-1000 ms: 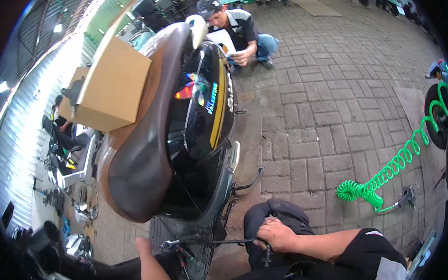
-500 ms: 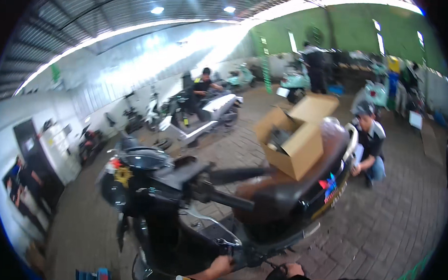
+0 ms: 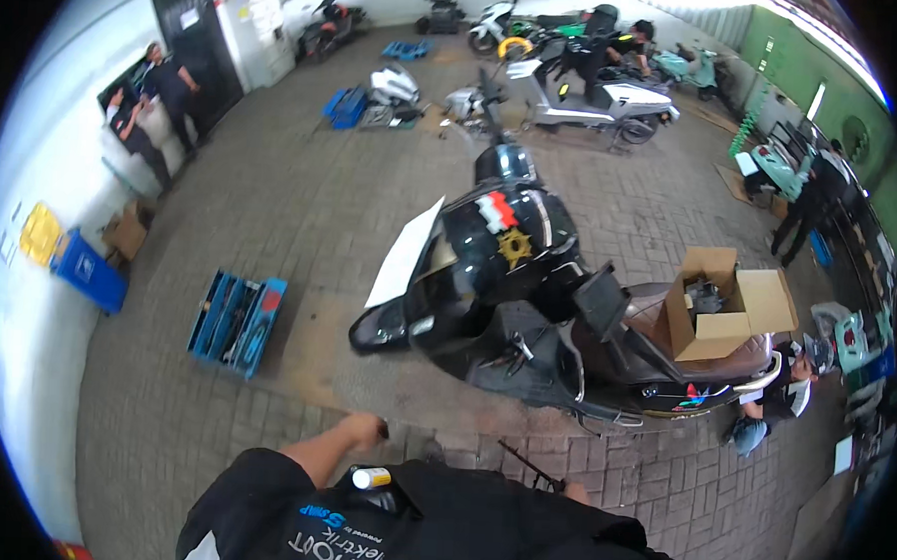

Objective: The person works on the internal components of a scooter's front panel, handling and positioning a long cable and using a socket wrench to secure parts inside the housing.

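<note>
A black scooter (image 3: 531, 234) with a brown seat stands before me, its front toward the left. My left hand (image 3: 363, 431) is closed in front of my body, short of the scooter; a small dark thing shows at its fingers, too small to name. My right hand (image 3: 576, 493), lower and partly hidden by my shirt, is closed on a thin black rod-like tool (image 3: 529, 464) slanting up and left. A shiny metal tool (image 3: 519, 348) lies on the scooter's footboard. An open cardboard box (image 3: 708, 336) with dark parts inside rests on the seat.
A blue open toolbox (image 3: 236, 323) lies on the brick floor at left. One person crouches by the scooter's rear (image 3: 779, 395); two stand near the dark door (image 3: 194, 44). Another works at a grey scooter (image 3: 601, 105) behind. A blue bin (image 3: 89, 269) stands by the left wall.
My view has swung left and downward, bringing the toolbox and my torso into sight. My left hand has drawn back from beside the footboard; the right stays low with the black tool.
</note>
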`<control>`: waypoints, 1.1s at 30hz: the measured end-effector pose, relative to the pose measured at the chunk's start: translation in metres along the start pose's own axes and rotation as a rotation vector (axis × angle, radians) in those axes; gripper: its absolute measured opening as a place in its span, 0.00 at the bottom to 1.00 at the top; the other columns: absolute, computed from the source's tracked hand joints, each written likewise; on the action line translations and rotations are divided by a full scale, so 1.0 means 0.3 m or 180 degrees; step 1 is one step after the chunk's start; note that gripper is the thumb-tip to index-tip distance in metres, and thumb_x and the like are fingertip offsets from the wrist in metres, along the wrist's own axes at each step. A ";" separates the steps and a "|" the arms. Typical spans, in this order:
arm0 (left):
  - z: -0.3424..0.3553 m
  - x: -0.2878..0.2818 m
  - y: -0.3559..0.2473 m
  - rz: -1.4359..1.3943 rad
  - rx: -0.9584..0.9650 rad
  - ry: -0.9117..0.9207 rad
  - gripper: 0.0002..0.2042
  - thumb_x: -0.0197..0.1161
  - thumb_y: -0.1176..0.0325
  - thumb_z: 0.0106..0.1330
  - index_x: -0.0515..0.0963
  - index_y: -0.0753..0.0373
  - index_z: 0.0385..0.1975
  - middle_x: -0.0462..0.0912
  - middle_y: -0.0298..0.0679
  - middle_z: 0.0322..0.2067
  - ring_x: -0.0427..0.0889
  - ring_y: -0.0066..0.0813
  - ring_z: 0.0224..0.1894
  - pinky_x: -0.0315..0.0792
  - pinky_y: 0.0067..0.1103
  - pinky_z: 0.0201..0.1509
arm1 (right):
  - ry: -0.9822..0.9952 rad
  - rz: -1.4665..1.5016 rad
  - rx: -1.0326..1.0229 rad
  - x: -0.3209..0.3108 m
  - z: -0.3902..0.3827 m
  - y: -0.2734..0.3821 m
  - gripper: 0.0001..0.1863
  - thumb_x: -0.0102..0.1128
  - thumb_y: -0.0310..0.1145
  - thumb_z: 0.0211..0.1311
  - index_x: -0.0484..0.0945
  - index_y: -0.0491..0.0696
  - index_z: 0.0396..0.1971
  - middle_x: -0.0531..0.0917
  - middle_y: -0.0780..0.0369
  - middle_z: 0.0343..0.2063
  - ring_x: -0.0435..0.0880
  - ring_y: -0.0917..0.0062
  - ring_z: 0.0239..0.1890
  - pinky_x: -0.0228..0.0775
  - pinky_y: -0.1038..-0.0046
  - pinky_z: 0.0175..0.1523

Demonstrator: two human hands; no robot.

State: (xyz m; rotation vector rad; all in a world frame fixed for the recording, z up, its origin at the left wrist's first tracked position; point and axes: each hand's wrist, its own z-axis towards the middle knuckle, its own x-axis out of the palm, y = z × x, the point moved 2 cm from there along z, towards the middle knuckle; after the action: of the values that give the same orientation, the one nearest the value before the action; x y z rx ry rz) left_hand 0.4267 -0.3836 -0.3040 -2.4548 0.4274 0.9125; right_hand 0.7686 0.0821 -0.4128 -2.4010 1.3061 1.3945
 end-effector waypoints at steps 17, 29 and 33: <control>-0.789 0.431 0.741 -0.1521 -0.2102 -0.0807 0.14 0.69 0.61 0.53 0.89 0.57 0.39 0.88 0.49 0.34 0.87 0.46 0.39 0.80 0.35 0.47 | 0.1789 -0.1096 -0.0607 0.151 0.248 0.791 0.23 0.56 0.48 0.74 0.83 0.40 0.41 0.85 0.54 0.33 0.83 0.62 0.34 0.73 0.60 0.39; -0.869 -0.310 1.500 -0.2719 -0.1877 -0.2152 0.17 0.74 0.60 0.58 0.87 0.65 0.43 0.89 0.48 0.35 0.87 0.35 0.37 0.78 0.29 0.45 | 0.2148 0.1586 -0.1537 0.338 0.177 2.514 0.18 0.52 0.46 0.79 0.78 0.46 0.35 0.78 0.68 0.25 0.72 0.82 0.28 0.65 0.76 0.34; -0.794 -0.808 1.666 -0.3878 -0.1213 -0.3601 0.12 0.69 0.70 0.65 0.85 0.71 0.44 0.89 0.43 0.37 0.86 0.30 0.39 0.79 0.26 0.46 | 0.2495 0.2350 -0.1228 0.296 0.255 2.737 0.17 0.54 0.46 0.78 0.79 0.47 0.36 0.78 0.67 0.28 0.75 0.81 0.30 0.69 0.75 0.37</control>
State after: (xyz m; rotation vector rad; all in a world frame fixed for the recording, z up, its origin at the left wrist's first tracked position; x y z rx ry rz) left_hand 0.1540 -0.8999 -0.1477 -1.4820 -1.5045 1.5241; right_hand 0.1631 -0.4619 -0.2530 -3.0486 2.5025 0.8123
